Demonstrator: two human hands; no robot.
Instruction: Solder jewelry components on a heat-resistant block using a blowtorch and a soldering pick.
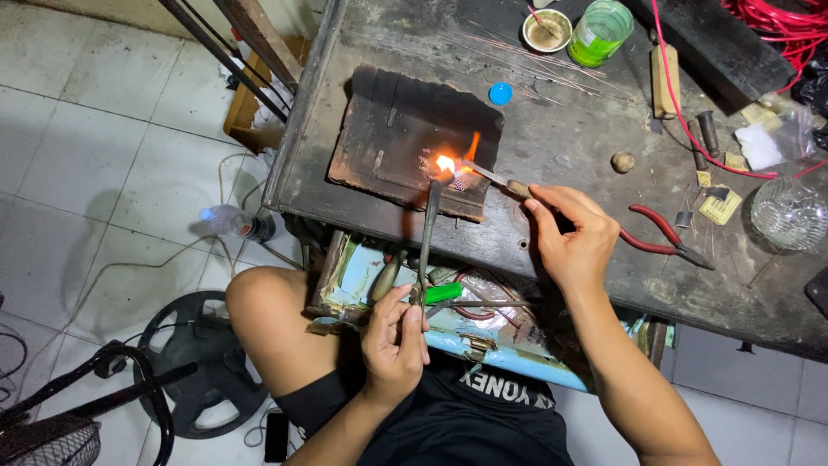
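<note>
My left hand grips the rear of a slim metal torch that points away from me. Its orange flame burns on a charred soldering block lying on the dark workbench. My right hand holds a thin tool with a wooden handle. The tool's metal tip reaches into the flame from the right. What is heated in the flame is too small to tell.
Red-handled pliers lie just right of my right hand. A small bowl, green jar, blue cap, thin rods, red cable and glass dish fill the bench. An open drawer sits above my knee. A fan and bottle are on the tiled floor.
</note>
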